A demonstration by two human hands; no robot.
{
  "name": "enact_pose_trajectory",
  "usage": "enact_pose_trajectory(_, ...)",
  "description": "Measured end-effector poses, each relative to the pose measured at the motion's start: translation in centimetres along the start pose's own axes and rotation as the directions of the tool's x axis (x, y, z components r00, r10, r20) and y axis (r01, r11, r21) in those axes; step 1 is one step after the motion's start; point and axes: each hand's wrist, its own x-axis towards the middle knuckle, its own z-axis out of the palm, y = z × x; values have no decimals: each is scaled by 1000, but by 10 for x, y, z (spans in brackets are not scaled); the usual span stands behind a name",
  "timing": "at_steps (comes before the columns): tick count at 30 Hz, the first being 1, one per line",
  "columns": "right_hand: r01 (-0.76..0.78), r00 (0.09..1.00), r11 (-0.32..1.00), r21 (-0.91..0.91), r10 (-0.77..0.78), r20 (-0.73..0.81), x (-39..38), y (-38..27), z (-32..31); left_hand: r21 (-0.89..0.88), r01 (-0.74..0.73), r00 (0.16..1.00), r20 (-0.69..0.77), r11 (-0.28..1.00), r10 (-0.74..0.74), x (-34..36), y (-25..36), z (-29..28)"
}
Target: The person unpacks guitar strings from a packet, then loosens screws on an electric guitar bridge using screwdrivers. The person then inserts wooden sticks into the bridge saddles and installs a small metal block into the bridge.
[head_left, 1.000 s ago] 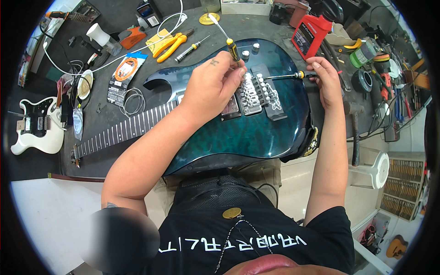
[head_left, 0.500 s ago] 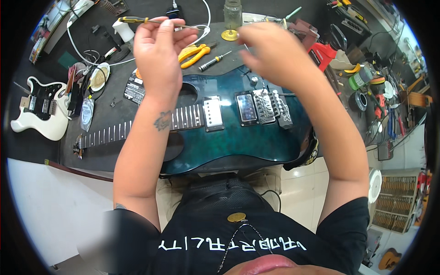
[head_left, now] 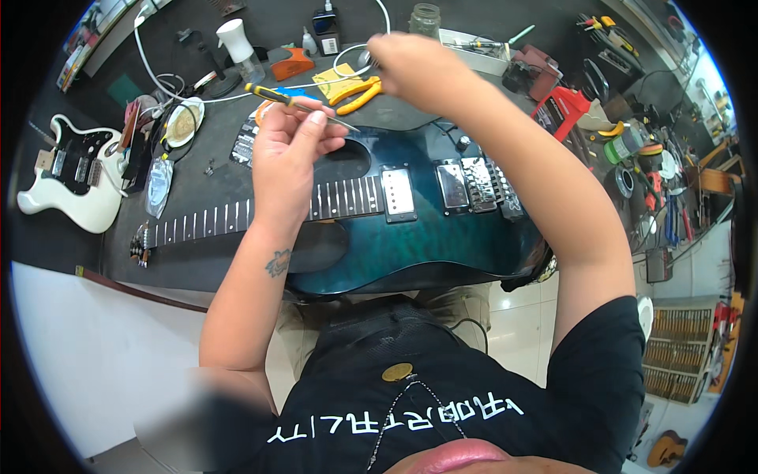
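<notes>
Since the earlier frame, the left hand [head_left: 289, 148] has come lower, toward the guitar [head_left: 450, 246], and the right hand [head_left: 418, 69] has swung leftward over the tips of the yellow pliers [head_left: 363, 99]. The left thumb and fingers lightly pinch the screwdriver [head_left: 275, 95] above the guitar's upper edge. The right fingers look curled, but blur and angle hide whether they hold anything.

The screwdriver is probably light and stiff, best gripped by its yellow-and-black handle. The guitar, lying face up on the dark bench [head_left: 197, 193], is likely heavy and rigid, its glossy finish slippery and easily scratched; neck and body edge offer the safest hold.

The screwdriver slants shallowly, handle to the upper left, tip rightward and slightly down. The guitar's long axis runs sideways, headstock [head_left: 140, 245] leftmost.
</notes>
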Motion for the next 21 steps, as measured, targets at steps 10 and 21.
enact_pose_trajectory(10,-114,706,319,941,692,-150,-166,46,-85,233,94,861,469,968,-196,11,-55,103)
enact_pose_trajectory(21,-46,800,417,908,559,-216,-177,21,-77,276,-175,837,547,945,-5,-2,-88,122)
